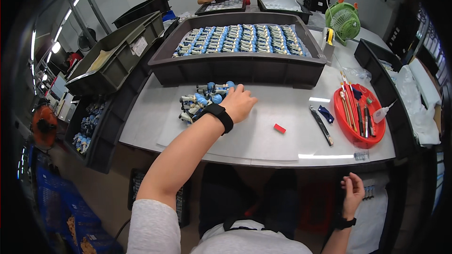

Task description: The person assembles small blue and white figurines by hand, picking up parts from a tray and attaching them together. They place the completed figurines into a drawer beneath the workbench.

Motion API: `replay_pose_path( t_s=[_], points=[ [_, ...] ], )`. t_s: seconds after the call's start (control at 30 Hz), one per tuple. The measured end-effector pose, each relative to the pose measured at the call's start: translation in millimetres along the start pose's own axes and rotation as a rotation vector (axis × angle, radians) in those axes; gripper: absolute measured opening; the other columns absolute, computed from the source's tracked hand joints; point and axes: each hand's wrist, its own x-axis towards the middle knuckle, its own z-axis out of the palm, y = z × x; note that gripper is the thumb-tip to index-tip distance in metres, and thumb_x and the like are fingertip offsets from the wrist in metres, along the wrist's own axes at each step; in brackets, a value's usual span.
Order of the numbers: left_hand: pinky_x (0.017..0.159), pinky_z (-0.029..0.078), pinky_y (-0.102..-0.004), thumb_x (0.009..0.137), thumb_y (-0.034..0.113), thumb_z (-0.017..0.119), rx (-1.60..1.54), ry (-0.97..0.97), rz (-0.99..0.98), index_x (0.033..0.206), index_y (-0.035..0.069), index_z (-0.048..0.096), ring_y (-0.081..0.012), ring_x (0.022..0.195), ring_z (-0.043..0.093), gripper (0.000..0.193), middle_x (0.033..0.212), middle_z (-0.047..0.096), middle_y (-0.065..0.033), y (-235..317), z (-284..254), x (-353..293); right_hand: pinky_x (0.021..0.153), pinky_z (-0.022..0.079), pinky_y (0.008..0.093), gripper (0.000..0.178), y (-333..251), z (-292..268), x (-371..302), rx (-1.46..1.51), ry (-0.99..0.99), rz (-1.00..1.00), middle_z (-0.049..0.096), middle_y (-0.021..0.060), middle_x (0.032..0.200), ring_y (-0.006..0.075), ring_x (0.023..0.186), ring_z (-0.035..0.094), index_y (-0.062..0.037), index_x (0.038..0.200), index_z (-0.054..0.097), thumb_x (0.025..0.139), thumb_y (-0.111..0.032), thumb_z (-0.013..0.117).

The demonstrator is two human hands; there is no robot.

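Small blue-haired figurines [201, 99] lie jumbled on a pale tabletop [226, 148], near 10 o'clock from a little red block [279, 128], with 12 o'clock straight ahead of the worker. Rows of similar figures fill a dark tray [235, 71] toward 11 o'clock, beyond the heap.

Each piece looks light and stiff, probably hard plastic with a smooth, slightly slippery finish. The slim legs seem the likeliest parts to bend, snap or snag on a neighbor; the torso or rounded head should offer the safer hold.

The left hand [239, 103] rests palm down at the heap's 3 o'clock side, its forearm slanting in from 7 o'clock and a black band [219, 115] around the wrist. Its fingers bend away toward 2 o'clock, the tips partly hidden; whether they pinch a figure cannot be told.

The right hand [353, 195], between 4 and 5 o'clock from the block, hangs off the table's near edge, fingers pointing up, loosely curled and slightly parted, nothing visible in them. A red bowl [347, 132] of brushes and tools sits near 3 o'clock.
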Motion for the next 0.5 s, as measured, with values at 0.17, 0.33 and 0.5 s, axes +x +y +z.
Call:
replay_pose_path(
  t_s=[0.17, 0.33, 0.5],
  points=[
    [0.091, 0.036, -0.0415, 0.070, 0.001, 0.063, 0.014, 0.166, 0.112, 0.096, 0.009, 0.066, -0.0289, 0.106, 0.045, 0.027, 0.095, 0.059, -0.0071, 2, 9, -13, 0.072, 0.051, 0.0233, 0.016, -21, 58, -28, 0.073, -0.188, 0.080, 0.064, 0.0082, 0.089, 0.0120, 0.078, 0.061, 0.0015, 0.103, 0.059, 0.088, 0.000, 0.055],
    [0.086, 0.040, -0.0398, 0.073, 0.005, 0.064, -0.212, 0.294, 0.091, 0.093, 0.006, 0.065, -0.0289, 0.099, 0.048, 0.021, 0.090, 0.058, -0.0091, 12, 23, -38, 0.075, 0.051, 0.0239, 0.017, -30, 107, -50, 0.194, -0.363, 0.138, 0.065, 0.0079, 0.090, 0.0123, 0.082, 0.062, 0.0021, 0.103, 0.060, 0.087, 0.001, 0.057],
    [0.079, 0.044, -0.0366, 0.074, 0.004, 0.065, -0.268, 0.217, 0.065, 0.098, 0.005, 0.062, -0.0272, 0.088, 0.054, 0.024, 0.086, 0.059, -0.0077, 12, 23, -49, 0.075, 0.051, 0.0231, 0.018, -35, 138, -64, 0.266, -0.483, 0.162, 0.065, 0.0079, 0.090, 0.0117, 0.083, 0.062, 0.0012, 0.104, 0.061, 0.087, 0.001, 0.057]
  ],
)
